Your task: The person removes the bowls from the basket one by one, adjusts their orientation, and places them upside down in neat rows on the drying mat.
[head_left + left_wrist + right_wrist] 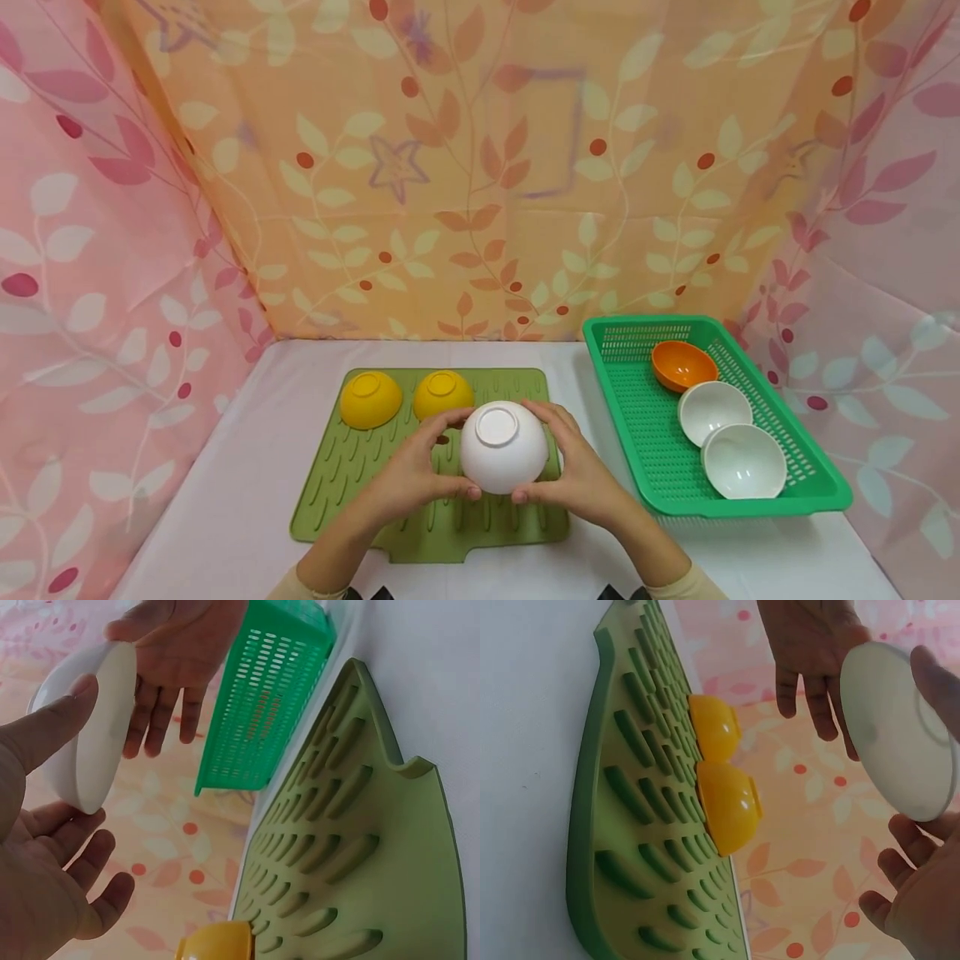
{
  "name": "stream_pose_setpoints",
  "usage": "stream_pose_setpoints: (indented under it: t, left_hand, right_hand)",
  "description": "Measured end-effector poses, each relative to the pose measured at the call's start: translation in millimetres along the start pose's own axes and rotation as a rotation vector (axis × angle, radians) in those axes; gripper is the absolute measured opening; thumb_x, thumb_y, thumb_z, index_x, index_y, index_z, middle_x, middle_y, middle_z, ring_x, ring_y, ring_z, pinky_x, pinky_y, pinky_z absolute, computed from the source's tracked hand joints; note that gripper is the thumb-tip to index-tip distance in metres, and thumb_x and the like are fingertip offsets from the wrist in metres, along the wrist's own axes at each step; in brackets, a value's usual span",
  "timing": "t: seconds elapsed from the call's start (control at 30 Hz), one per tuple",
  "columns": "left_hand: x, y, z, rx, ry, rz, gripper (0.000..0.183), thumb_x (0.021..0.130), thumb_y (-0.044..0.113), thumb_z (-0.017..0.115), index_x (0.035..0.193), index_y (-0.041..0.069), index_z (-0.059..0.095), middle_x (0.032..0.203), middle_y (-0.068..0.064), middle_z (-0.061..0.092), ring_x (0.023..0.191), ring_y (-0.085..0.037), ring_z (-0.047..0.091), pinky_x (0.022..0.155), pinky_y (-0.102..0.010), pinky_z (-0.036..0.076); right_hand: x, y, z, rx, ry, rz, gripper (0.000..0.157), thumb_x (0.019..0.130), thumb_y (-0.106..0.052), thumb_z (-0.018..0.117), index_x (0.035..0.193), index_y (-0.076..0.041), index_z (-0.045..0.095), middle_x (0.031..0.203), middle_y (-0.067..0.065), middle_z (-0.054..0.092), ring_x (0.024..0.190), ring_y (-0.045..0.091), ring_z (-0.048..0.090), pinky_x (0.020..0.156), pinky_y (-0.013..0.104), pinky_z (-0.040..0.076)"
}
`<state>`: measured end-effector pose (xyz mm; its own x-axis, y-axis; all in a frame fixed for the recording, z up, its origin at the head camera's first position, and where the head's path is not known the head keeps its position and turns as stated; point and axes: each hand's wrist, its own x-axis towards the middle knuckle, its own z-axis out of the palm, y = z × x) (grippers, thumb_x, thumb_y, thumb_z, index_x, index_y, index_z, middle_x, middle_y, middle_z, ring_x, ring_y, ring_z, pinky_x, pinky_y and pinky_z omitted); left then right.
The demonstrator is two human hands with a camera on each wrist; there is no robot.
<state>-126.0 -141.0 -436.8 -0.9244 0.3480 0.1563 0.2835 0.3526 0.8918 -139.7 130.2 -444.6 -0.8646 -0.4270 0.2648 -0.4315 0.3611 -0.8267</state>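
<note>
Between both hands a white bowl (504, 447) is held upside down, its foot ring turned up toward the head view. My left hand (417, 467) grips its left side, thumb near the lower rim and fingers at the far side. On the opposite side my right hand (574, 469) grips it the same way. In the left wrist view the bowl (94, 727) hangs above the green drying mat (405, 847). Two yellow bowls, a left one (371, 401) and a right one (442, 395), lie upside down along the mat's back edge.
At the right stands a green perforated basket (648, 450). Inside it are an orange bowl (684, 366) and two white bowls, one (715, 412) behind the other (745, 462). Patterned cloth (465, 167) hangs behind and at both sides of the white-covered table (247, 467).
</note>
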Motion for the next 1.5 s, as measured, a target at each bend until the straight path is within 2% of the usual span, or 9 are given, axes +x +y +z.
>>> stream_pose_setpoints:
  t: [0.17,0.3,0.47,0.6,0.8,1.0,1.27,1.37,1.5]
  left_hand:
    - [2.9,-1.9,3.3,0.099,0.069,-0.002,0.094,0.064,0.031,0.099,0.145,0.035,0.051,0.143,0.009,0.054,0.134,-0.024,0.047,0.109,-0.061,0.039]
    - [17.8,-4.5,2.2,0.197,0.069,0.010,0.094,0.064,0.030,0.099,0.146,0.028,0.052,0.146,0.000,0.053,0.136,-0.027,0.044,0.108,-0.062,0.041]
    - [51.3,-15.5,-9.6,0.382,0.022,0.075,0.092,0.064,0.034,0.099,0.144,0.017,0.055,0.142,-0.006,0.057,0.135,-0.031,0.041,0.109,-0.059,0.040]
    - [78.6,-26.7,-17.3,0.481,-0.035,0.077,0.092,0.064,0.039,0.098,0.143,0.018,0.056,0.140,-0.005,0.058,0.133,-0.030,0.043,0.109,-0.059,0.036]
    - [117.0,-36.5,-23.4,0.572,-0.107,0.073,0.092,0.066,0.043,0.097,0.144,0.018,0.055,0.143,-0.003,0.058,0.135,-0.029,0.042,0.111,-0.057,0.030]
    - [145.5,-40.6,-21.1,0.614,-0.187,0.067,0.088,0.066,0.042,0.097,0.140,0.015,0.058,0.140,-0.001,0.060,0.134,-0.028,0.044,0.109,-0.057,0.030]
    - [164.1,-54.9,-6.4,0.747,-0.260,0.081,0.087,0.068,0.051,0.094,0.139,0.014,0.059,0.140,-0.002,0.062,0.132,-0.026,0.044,0.105,-0.052,0.029]
    - [165.7,-57.3,-2.8,0.822,-0.264,0.086,0.088,0.068,0.054,0.093,0.139,0.013,0.060,0.139,-0.003,0.063,0.131,-0.026,0.044,0.103,-0.051,0.029]
    - [167.4,-62.4,0.9,0.848,-0.268,0.048,0.085,0.067,0.052,0.094,0.136,0.013,0.062,0.133,-0.002,0.066,0.126,-0.024,0.046,0.102,-0.047,0.031]
  right_hand:
    - [1,4,0.2,-0.063,0.048,-0.012,0.106,0.063,-0.047,0.097,0.153,-0.034,0.041,0.154,-0.003,0.041,0.145,0.028,0.036,0.109,0.070,0.035]
    - [7,12,0.5,-0.064,0.090,0.014,0.103,0.065,-0.039,0.097,0.153,-0.028,0.043,0.154,0.002,0.044,0.144,0.031,0.038,0.108,0.071,0.036]
    - [22,26,4.5,-0.062,0.132,0.102,0.099,0.068,-0.035,0.097,0.152,-0.026,0.046,0.152,0.005,0.043,0.142,0.032,0.040,0.109,0.069,0.036]
    - [36,39,8.6,-0.065,0.158,0.170,0.097,0.068,-0.039,0.096,0.151,-0.023,0.048,0.152,0.008,0.041,0.143,0.033,0.040,0.112,0.067,0.034]
    - [56,58,10.4,-0.064,0.200,0.221,0.095,0.070,-0.038,0.095,0.151,-0.021,0.048,0.153,0.009,0.045,0.144,0.032,0.037,0.114,0.065,0.031]
    - [69,84,9.6,-0.037,0.210,0.248,0.094,0.071,-0.037,0.095,0.151,-0.017,0.049,0.152,0.011,0.047,0.145,0.033,0.037,0.116,0.063,0.030]
    - [76,113,3.8,-0.046,0.160,0.304,0.093,0.072,-0.033,0.095,0.151,-0.016,0.050,0.152,0.012,0.048,0.146,0.035,0.037,0.118,0.061,0.029]
    - [78,115,3.3,-0.094,0.144,0.306,0.094,0.070,-0.032,0.096,0.151,-0.014,0.051,0.150,0.015,0.051,0.142,0.037,0.042,0.115,0.061,0.033]
    - [82,116,4.1,-0.201,0.134,0.296,0.094,0.067,-0.033,0.097,0.148,-0.013,0.054,0.145,0.014,0.057,0.137,0.037,0.048,0.112,0.062,0.033]
